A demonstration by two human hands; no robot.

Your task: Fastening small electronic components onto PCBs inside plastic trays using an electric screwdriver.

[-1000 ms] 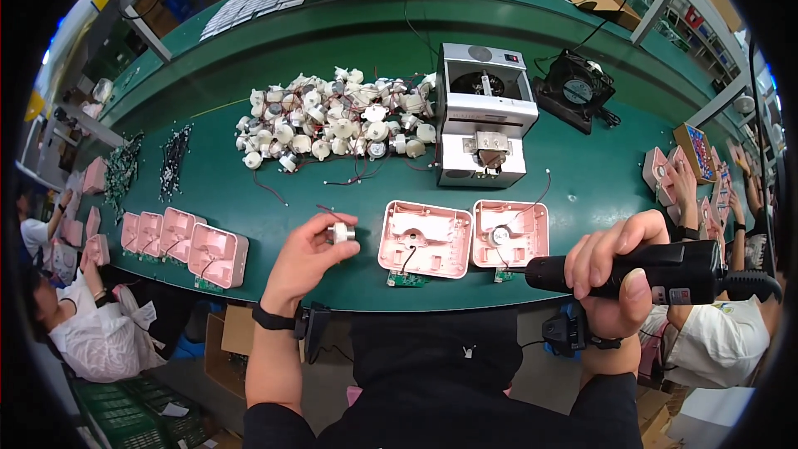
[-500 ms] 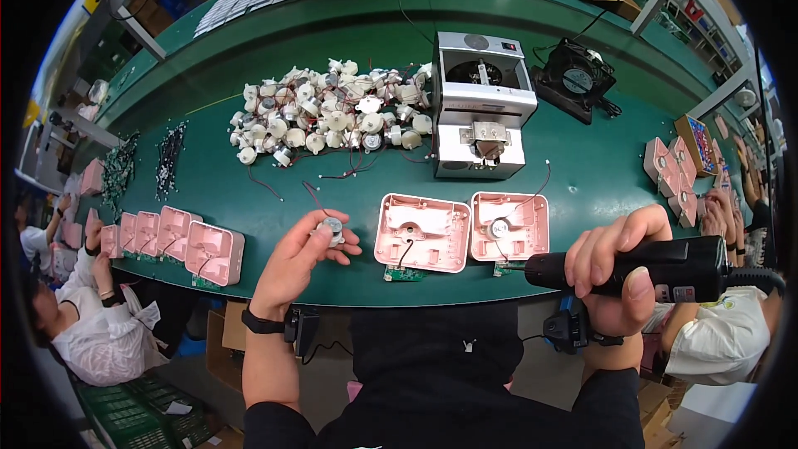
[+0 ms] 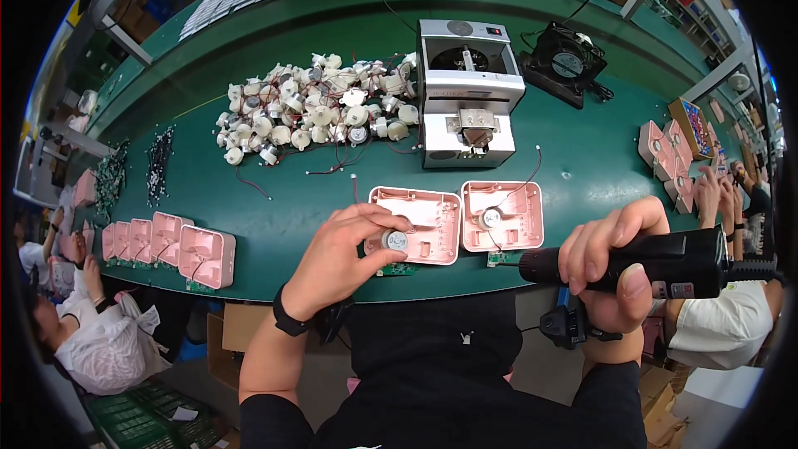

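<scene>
1. My left hand [image 3: 345,262] pinches a small round motor [image 3: 394,240] between thumb and fingers, right over the left pink tray [image 3: 424,216].
2. My right hand [image 3: 611,270] is wrapped tight around a black screwdriver [image 3: 657,264], off the table's [image 3: 565,175] near edge.
3. The second pink tray [image 3: 515,208] sits just beside the first; it seems to hold a motor already.
4. Open green surface lies left of the trays.

The left hand [image 3: 345,259] hides part of the pink housing [image 3: 416,224].
</scene>
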